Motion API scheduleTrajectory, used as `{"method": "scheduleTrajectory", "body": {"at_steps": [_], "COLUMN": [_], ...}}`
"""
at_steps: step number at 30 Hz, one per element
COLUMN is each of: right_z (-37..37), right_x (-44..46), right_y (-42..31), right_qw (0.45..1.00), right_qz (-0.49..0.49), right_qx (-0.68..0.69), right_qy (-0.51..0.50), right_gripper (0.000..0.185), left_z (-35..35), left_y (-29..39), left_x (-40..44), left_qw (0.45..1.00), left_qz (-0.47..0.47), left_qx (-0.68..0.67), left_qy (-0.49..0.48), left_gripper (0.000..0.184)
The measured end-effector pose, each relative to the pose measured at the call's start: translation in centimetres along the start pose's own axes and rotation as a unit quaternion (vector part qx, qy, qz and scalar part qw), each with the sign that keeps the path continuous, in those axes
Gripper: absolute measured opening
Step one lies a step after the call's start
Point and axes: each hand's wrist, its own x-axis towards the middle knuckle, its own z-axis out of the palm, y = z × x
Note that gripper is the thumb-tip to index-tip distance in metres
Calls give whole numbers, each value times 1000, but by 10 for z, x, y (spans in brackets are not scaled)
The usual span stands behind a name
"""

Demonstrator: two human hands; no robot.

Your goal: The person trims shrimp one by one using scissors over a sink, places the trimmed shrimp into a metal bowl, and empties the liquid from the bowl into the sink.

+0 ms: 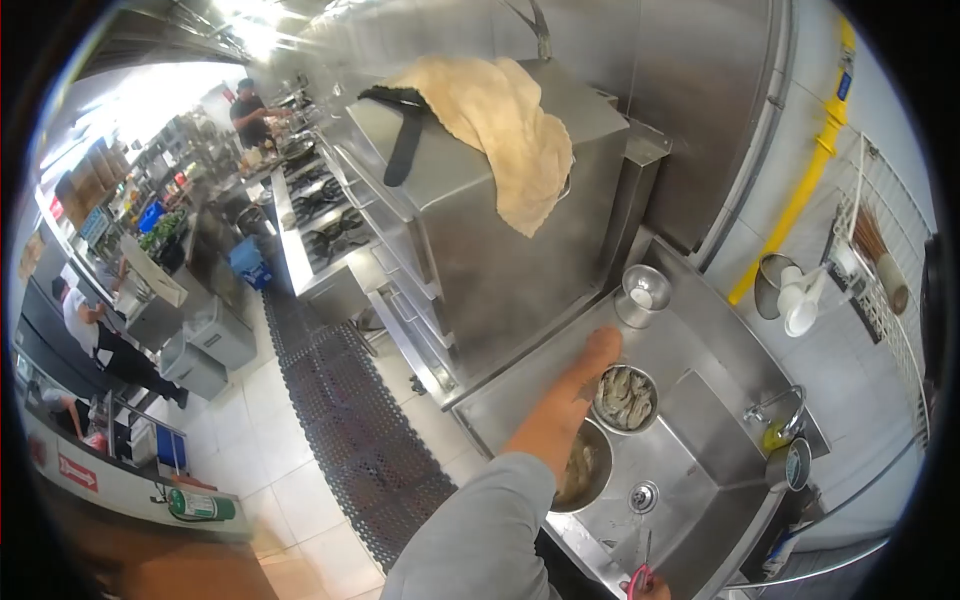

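My left arm reaches across the steel sink (690,440). My left hand (603,345) is at the far rim of a metal bowl of grey raw shrimp (626,398); its fingers are too indistinct to show their shape or a hold. Under my forearm stands a second, larger metal bowl (607,480), partly hidden, with shrimp in liquid. Beyond my left hand is a small steel bowl (646,290) with something white in it. At the bottom edge, my right hand (652,588) holds scissors (640,575) by their pink handles, blades pointing up toward the drain.
A faucet (780,405) and a wall rack of utensils (870,250) are on the right. Left of the sink stands a steel cabinet (520,270) with a tan cloth (500,120) on top. A black floor mat (350,430) runs toward stoves. Other people work farther off.
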Motion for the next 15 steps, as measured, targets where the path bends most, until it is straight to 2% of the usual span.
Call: {"method": "scheduleTrajectory", "body": {"at_steps": [1, 2, 3, 4, 6, 7, 8, 9, 10, 11, 13, 14, 15], "right_z": [5, 10, 12, 7, -4, 0, 5, -7, -10, -8, -14, -18, -21], "right_x": [0, 2, 6, 6, 12, 16, 16, 20, 21, 21, 15, 13, 12], "right_y": [5, 11, 8, -2, -34, -44, -53, -66, -73, -69, -87, -93, -97], "right_qw": [1000, 999, 971, 969, 978, 983, 985, 988, 990, 993, 992, 988, 980], "right_qz": [17, 34, 147, 158, 146, 115, 93, 107, 113, 97, 91, 119, 170], "right_qx": [-5, -9, 171, 168, 128, 137, 146, 103, 69, -4, 84, 94, 93], "right_qy": [-8, -18, -79, -88, -81, -35, 15, -37, -52, -64, -31, -34, -39], "right_gripper": [51, 51, 52, 52, 51, 48, 55, 55, 56, 59, 62, 64, 64], "left_z": [17, 32, 48, 50, 33, 32, 33, 41, 45, 35, 30, -20, -62], "left_y": [-9, -20, -30, -27, -13, -15, -11, -18, -29, -23, -40, -14, 21], "left_x": [11, 22, 28, 29, 42, 44, 42, 45, 55, 65, 94, 66, 33], "left_qw": [1000, 994, 975, 977, 988, 989, 984, 994, 981, 959, 957, 937, 956], "left_qz": [-4, 104, 209, 203, 96, 107, 125, 86, 158, 189, 269, 240, 174], "left_qx": [-7, 11, 27, 23, -40, 19, 74, 42, 93, 167, -51, -236, -228], "left_qy": [-7, 33, 71, 59, -111, -103, -100, -61, -70, -127, -100, -92, -63], "left_gripper": [22, 22, 22, 22, 23, 25, 27, 27, 20, 27, 14, 10, 16]}}
